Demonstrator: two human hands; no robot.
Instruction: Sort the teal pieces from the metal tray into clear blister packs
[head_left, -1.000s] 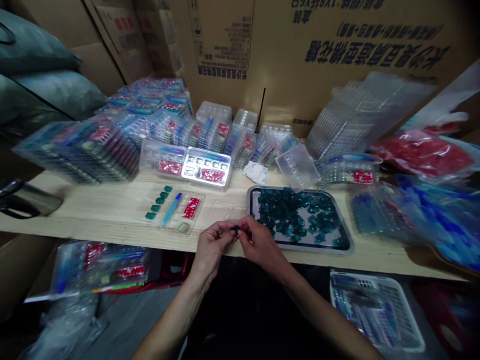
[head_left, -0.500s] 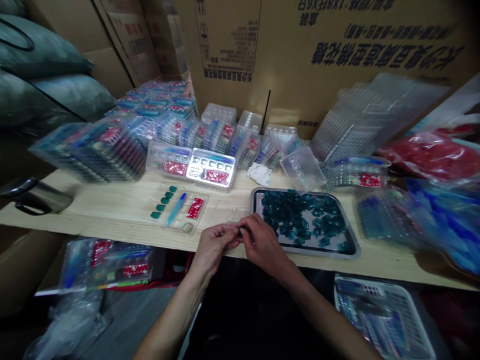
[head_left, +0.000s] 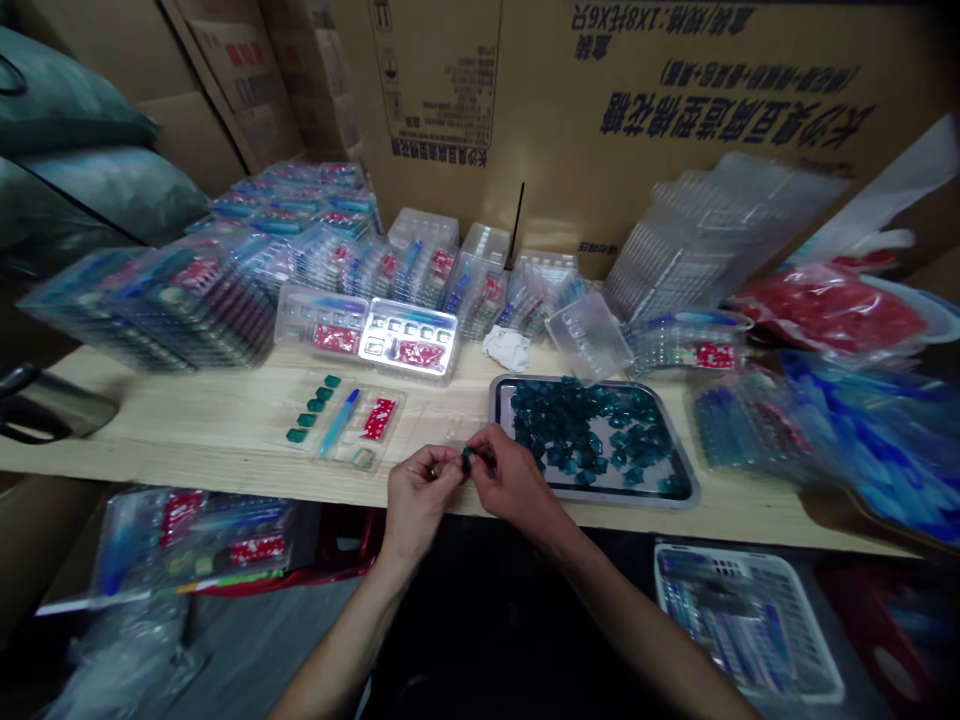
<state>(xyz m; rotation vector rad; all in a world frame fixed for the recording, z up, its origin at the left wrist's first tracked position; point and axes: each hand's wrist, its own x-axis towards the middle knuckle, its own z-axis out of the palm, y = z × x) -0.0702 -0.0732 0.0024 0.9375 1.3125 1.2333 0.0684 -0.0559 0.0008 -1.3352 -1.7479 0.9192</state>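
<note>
Near the table's front edge my left hand and my right hand meet, fingertips pinched together on a small dark green gem-like plastic piece. The fingers partly hide it. Just behind them lies a clear plastic tray, hard to see against the wood. To the left is another clear tray holding a blue pen, a red patterned packet and a small striped block. Along its left side runs a row of several green pieces. Close to my right hand, a grey-rimmed tray holds many loose green pieces.
Filled clear packs stand in rows at the back, before a large cardboard box. Empty clear trays are stacked behind right. A metal mug stands far left. A white basket sits below the table at right.
The view has shifted slightly, so the table things sit further left. The green piece between my fingertips now shows more plainly. Both hands remain together at the table's front edge.
</note>
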